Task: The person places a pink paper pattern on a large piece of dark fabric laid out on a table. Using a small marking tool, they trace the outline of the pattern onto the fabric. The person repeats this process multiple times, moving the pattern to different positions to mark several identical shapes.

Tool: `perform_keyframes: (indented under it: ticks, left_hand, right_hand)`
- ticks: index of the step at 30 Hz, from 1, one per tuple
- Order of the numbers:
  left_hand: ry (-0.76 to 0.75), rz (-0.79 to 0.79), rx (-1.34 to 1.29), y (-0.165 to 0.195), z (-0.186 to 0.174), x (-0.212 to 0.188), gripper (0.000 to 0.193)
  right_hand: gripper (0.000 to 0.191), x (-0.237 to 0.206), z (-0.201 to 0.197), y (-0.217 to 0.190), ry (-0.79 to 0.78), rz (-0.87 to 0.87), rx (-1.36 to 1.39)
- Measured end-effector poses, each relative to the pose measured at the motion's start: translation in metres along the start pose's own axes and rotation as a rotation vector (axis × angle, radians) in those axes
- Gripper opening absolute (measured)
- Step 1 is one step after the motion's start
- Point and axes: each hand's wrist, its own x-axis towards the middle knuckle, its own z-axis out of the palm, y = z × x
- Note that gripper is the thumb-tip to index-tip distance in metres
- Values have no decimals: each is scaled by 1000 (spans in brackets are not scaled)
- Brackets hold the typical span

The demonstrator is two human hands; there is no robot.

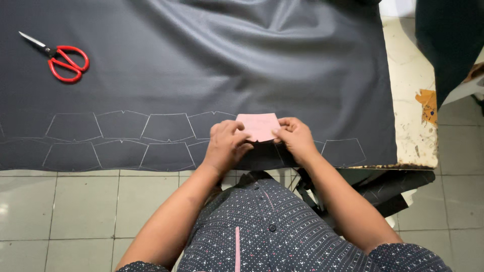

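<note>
Far to the left, a pair of red-handled scissors (58, 58) lies on the wide sheet of dark grey cloth (227, 60), well apart from the work. Along the cloth's near edge run two rows of chalked outlines (121, 141), all the same tapered shape. Further right, the left hand (225, 143) and the right hand (295, 137) meet over a small pink card template (258, 126), lying flat on the cloth at the end of the rows. Both hands are closed on it, fingertips pinching its lower corners. The template looks light, thin and fairly stiff, easy to slide, best held flat by its edges; the cloth beneath seems soft and prone to rippling. At the right, a worn white table (413, 100) with chipped paint shows bare, standing on a pale tiled floor (75, 206).
</note>
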Motion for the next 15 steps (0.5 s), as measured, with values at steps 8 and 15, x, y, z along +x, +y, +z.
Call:
perform_keyframes:
  ticks: [8, 15]
  left_hand:
    - [75, -328, -57, -38, 16, -21, 26]
    - [108, -353, -81, -44, 23, -19, 14]
  right_hand:
    - [29, 13, -2, 19, 206, -20, -326]
    - [23, 11, -5, 20, 159, -187, -611]
